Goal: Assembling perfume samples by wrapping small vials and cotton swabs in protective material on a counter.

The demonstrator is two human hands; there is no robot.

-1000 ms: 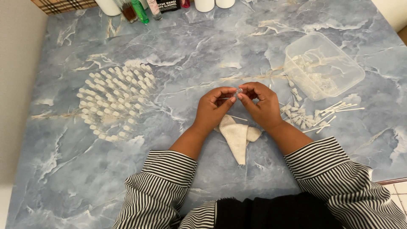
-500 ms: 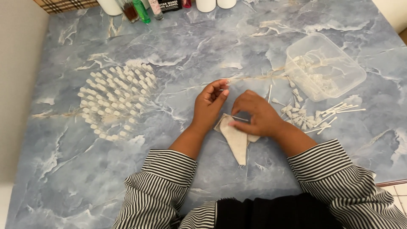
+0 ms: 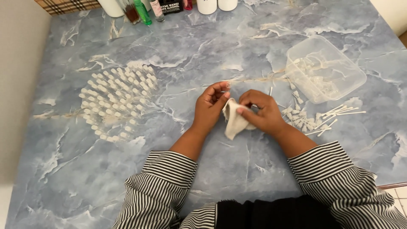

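Both my hands are over the middle of a blue marble-patterned table (image 3: pixel 254 46). My right hand (image 3: pixel 260 113) grips a small cream cloth (image 3: pixel 233 121), lifted off the table, and a thin white stick (image 3: pixel 271 90) pokes up from behind its fingers. My left hand (image 3: pixel 210 106) is curled right beside the cloth, its fingertips touching the cloth's upper edge. Both forearms wear black-and-white striped sleeves.
Several small white caps stand in rows at the left (image 3: pixel 116 99). A clear plastic tub (image 3: pixel 324 68) with small white parts sits at the right, with loose white sticks and small caps (image 3: pixel 316 118) below it. Bottles (image 3: pixel 144 8) line the far edge.
The cloth lay flat on the table under my wrists before; now my right hand has picked it up. My hands, first pinched together, moved apart and then closed on the cloth.
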